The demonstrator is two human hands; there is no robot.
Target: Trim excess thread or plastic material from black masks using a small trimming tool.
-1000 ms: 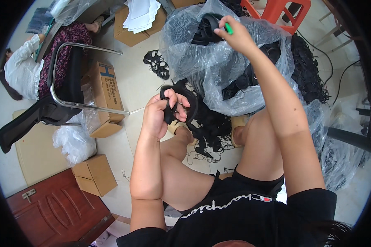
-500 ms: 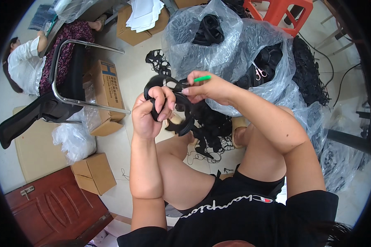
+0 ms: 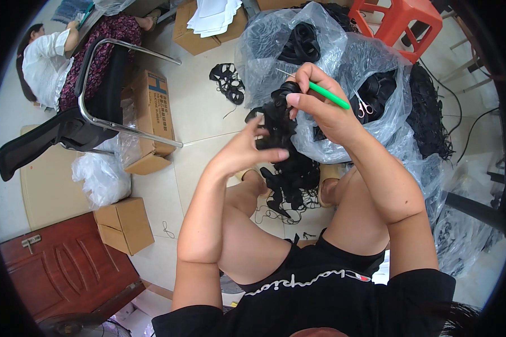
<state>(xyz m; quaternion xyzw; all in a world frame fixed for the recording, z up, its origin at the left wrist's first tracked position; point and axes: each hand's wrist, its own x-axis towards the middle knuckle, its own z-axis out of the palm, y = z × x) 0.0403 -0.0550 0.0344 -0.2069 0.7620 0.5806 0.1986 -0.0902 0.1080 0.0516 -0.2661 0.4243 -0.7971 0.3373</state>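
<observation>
My right hand (image 3: 320, 109) pinches the top of a bunch of black curly hair (image 3: 284, 157) and also holds a thin green-handled hook tool (image 3: 327, 94). The hair hangs down between my knees. My left hand (image 3: 244, 151) is raised beside the hair with its fingers spread, fingertips touching the strands. Behind my hands lie clear plastic bags (image 3: 343, 62) stuffed with more black hair.
Small scissors (image 3: 364, 106) rest on a bag. A red plastic stool (image 3: 405, 22) stands far right. On the left are cardboard boxes (image 3: 152, 118), a black chair (image 3: 78, 121), a white bag (image 3: 101, 177), a brown wooden cabinet (image 3: 56, 275), and another person (image 3: 45, 56) seated far left.
My right hand came down from the bags and now pinches the hair's top with the green tool. My left hand let go its grip and spread its fingers against the strands.
</observation>
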